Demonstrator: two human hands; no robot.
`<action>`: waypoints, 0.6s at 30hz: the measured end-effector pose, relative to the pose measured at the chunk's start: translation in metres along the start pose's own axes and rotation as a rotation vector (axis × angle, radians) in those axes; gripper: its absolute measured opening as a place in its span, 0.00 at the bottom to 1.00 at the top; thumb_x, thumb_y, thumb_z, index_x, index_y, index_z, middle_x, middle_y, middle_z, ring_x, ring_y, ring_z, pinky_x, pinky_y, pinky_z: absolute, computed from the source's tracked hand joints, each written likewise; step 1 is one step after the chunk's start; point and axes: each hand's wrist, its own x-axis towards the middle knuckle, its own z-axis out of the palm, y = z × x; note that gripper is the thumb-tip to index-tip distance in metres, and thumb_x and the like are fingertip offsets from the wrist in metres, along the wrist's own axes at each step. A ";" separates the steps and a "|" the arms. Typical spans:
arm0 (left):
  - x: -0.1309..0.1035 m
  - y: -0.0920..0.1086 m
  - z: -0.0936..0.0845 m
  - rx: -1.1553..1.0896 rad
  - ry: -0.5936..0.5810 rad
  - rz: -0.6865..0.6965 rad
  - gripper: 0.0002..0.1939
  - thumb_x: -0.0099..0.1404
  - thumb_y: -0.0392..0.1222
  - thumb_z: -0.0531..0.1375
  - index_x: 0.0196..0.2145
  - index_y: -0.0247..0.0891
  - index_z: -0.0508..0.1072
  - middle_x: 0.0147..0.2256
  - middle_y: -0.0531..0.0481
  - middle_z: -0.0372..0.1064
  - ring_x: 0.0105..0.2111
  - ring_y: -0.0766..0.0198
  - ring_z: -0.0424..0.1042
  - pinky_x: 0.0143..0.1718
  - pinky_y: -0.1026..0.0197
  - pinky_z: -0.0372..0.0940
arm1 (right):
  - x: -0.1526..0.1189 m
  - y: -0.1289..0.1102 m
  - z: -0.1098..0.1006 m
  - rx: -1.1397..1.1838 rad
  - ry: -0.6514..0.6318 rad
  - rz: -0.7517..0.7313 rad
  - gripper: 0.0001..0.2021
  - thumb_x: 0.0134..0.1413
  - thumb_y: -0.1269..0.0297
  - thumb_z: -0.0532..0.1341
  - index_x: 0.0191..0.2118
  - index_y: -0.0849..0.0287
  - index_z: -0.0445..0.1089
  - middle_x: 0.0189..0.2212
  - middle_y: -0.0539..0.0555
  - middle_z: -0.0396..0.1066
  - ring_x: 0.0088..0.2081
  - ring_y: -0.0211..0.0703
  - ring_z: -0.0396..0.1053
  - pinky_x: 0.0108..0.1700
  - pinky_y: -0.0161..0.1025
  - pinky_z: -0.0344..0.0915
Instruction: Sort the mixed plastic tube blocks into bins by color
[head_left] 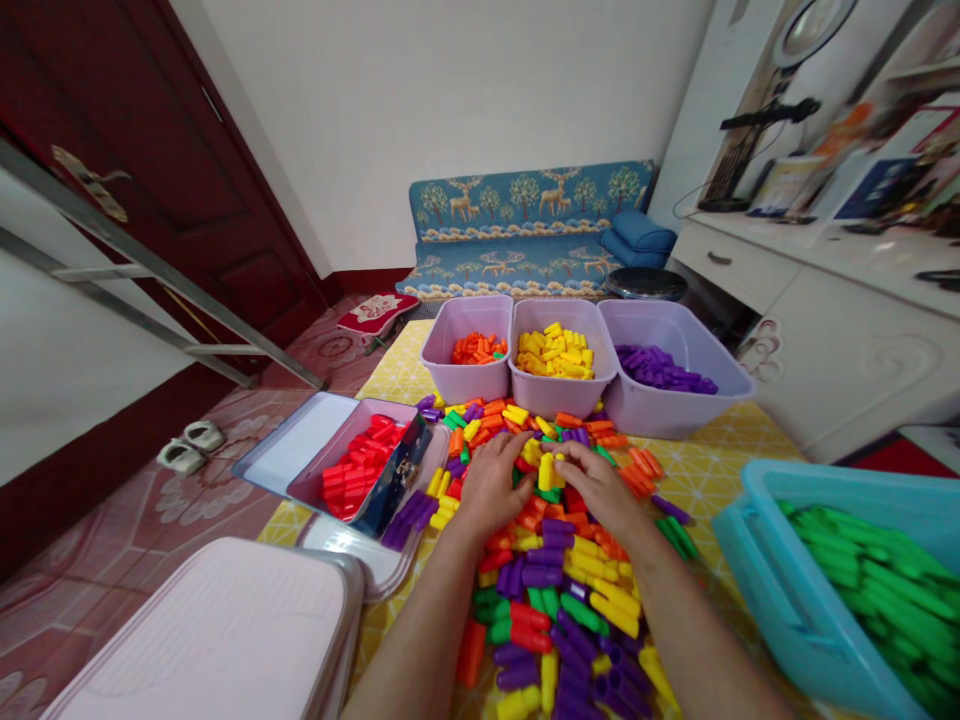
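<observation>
A heap of small tube-shaped plastic pieces (544,575) in red, orange, yellow, green and purple covers the middle of the table. My left hand (495,485) reaches into the heap, its curled fingers at a yellow piece (531,452); the fingertips are partly hidden. Just beside it, my right hand (596,483) pinches another yellow plastic piece (550,472) between thumb and fingers. Both hands are close together over the far half of the heap.
Lilac bins hold orange (466,382), yellow (562,396) and purple pieces (675,415). A hinged box (300,487) with red pieces stands left. A turquoise tub (780,590) of green pieces sits right. Pale lids (217,630) lie near left. A ladder (150,265) leans beyond.
</observation>
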 end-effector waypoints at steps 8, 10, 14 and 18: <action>0.002 -0.001 0.002 -0.048 0.028 -0.046 0.20 0.56 0.37 0.61 0.48 0.44 0.74 0.41 0.46 0.69 0.42 0.56 0.69 0.45 0.53 0.64 | -0.001 -0.003 0.004 0.072 -0.024 -0.011 0.10 0.55 0.60 0.57 0.40 0.58 0.71 0.31 0.50 0.72 0.35 0.43 0.69 0.41 0.39 0.65; 0.001 -0.001 0.002 -0.045 0.057 -0.049 0.17 0.55 0.35 0.60 0.43 0.43 0.76 0.47 0.45 0.68 0.46 0.54 0.69 0.47 0.53 0.64 | -0.001 -0.003 0.005 0.063 -0.024 0.002 0.09 0.54 0.60 0.57 0.38 0.58 0.70 0.30 0.50 0.72 0.34 0.43 0.68 0.39 0.39 0.64; 0.001 -0.002 0.002 -0.054 0.028 0.002 0.12 0.55 0.34 0.60 0.37 0.42 0.76 0.52 0.48 0.69 0.50 0.53 0.69 0.51 0.52 0.62 | 0.001 -0.002 0.004 0.026 0.061 0.008 0.09 0.51 0.59 0.58 0.34 0.59 0.70 0.39 0.54 0.73 0.37 0.45 0.69 0.42 0.41 0.64; 0.000 0.001 0.000 -0.065 0.025 0.019 0.09 0.55 0.35 0.61 0.35 0.43 0.75 0.49 0.50 0.72 0.49 0.54 0.70 0.51 0.52 0.61 | 0.002 0.003 0.002 -0.061 0.069 0.018 0.07 0.49 0.60 0.59 0.31 0.58 0.70 0.38 0.54 0.73 0.38 0.46 0.69 0.45 0.43 0.64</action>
